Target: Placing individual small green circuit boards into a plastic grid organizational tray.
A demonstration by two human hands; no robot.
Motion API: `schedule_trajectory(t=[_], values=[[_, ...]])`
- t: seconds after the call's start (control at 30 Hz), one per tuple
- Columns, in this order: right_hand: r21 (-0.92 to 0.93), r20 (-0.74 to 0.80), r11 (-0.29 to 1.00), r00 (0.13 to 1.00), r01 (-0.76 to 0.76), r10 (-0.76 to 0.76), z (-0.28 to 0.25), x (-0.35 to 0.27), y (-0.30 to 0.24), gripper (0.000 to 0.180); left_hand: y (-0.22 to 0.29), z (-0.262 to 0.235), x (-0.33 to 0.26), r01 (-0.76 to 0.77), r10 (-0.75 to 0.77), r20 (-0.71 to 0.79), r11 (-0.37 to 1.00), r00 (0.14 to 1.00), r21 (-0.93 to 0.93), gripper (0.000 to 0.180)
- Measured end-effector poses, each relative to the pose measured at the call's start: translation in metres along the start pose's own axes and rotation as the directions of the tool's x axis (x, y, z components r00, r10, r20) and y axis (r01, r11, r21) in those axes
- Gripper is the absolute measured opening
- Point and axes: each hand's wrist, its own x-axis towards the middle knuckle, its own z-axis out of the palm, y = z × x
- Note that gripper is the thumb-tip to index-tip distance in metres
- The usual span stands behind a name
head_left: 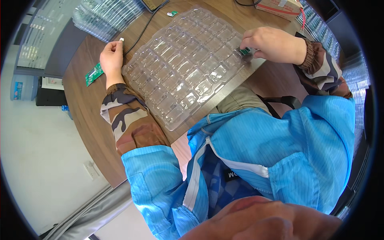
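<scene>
A clear plastic blister tray with several empty pockets lies on the brown wooden table. My right hand pinches a small green circuit board over a pocket at the tray's right edge. My left hand rests at the tray's left side, fingers closed on a small white connector at the end of a black cable. Both forearms wear camouflage sleeve covers over a blue coat.
A larger green circuit board lies on the table left of my left hand. Another small green part sits beyond the tray. Stacks of clear trays stand at the far left, a cardboard box at the far right.
</scene>
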Motion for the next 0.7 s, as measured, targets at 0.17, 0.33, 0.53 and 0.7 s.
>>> schedule_trajectory(t=[0.17,0.33,0.53,0.7], values=[[0.058,0.005,0.998,1.000,-0.025,0.025,-0.005,0.010,-0.007,0.030,0.001,-0.006,-0.006,0.009,-0.008,-0.017,1.000,1.000,0.029,0.024],[0.057,0.008,0.998,1.000,-0.019,0.019,-0.003,0.006,-0.003,0.032,0.008,-0.006,-0.008,0.036,-0.036,-0.001,0.999,0.999,0.026,0.024],[0.139,0.102,0.988,0.994,-0.063,0.049,-0.012,0.015,-0.010,0.028,0.003,-0.011,-0.011,0.081,-0.081,-0.001,0.994,0.997,0.069,0.025],[0.128,0.028,0.991,0.999,-0.030,0.027,-0.010,0.004,-0.006,0.027,0.006,-0.003,-0.004,0.050,-0.051,0.014,0.998,0.999,0.042,0.025]])
